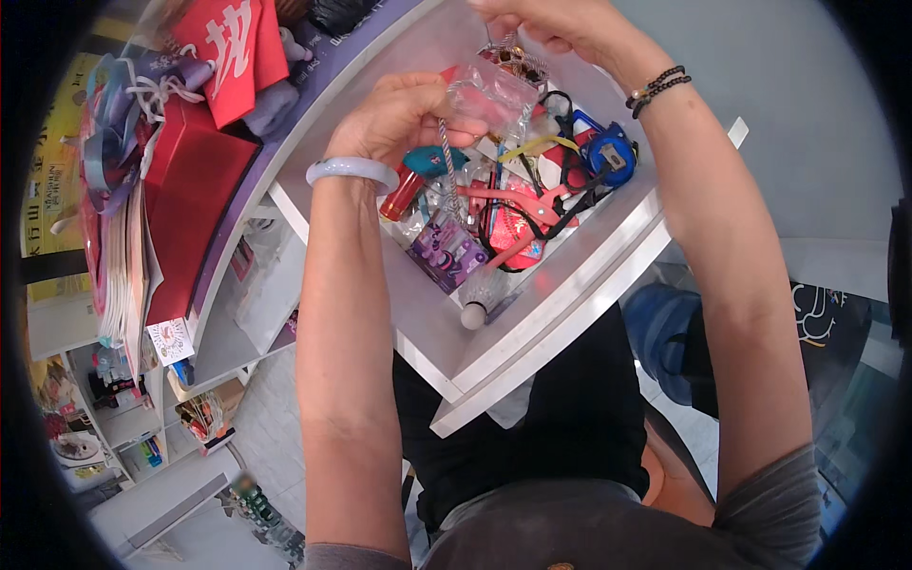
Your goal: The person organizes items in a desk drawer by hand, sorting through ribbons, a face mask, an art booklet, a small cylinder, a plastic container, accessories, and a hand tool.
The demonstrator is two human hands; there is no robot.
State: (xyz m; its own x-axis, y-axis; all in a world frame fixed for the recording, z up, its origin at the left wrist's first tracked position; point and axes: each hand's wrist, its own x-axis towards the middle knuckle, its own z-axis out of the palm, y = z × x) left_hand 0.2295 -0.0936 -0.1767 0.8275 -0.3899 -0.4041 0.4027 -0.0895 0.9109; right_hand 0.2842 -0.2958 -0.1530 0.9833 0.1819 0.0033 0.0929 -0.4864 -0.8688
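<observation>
My left hand (410, 114) is over an open white drawer (548, 338), its fingers closed on a clear plastic bag (495, 100). A twisted silver-grey cord (449, 160) hangs below those fingers. At the drawer's far end is my right hand (541, 25), partly cut off by the top edge of the view; its grip is unclear. Close beneath it lies a bundle of twisted cord (524, 64). In the drawer are a coral-handled tool (545, 212), a blue tape measure (610, 158), a shuttlecock (481, 299), a purple cartoon-pony card or packet (447, 253) and a red cylinder (401, 194).
Left of the drawer, a purple-topped counter (328, 53) holds a dark red box (192, 206), red paper bags (231, 57) and ribbons (114, 135). Shelves (128, 427) stand at lower left. A blue water bottle (659, 335) is on the right below the drawer.
</observation>
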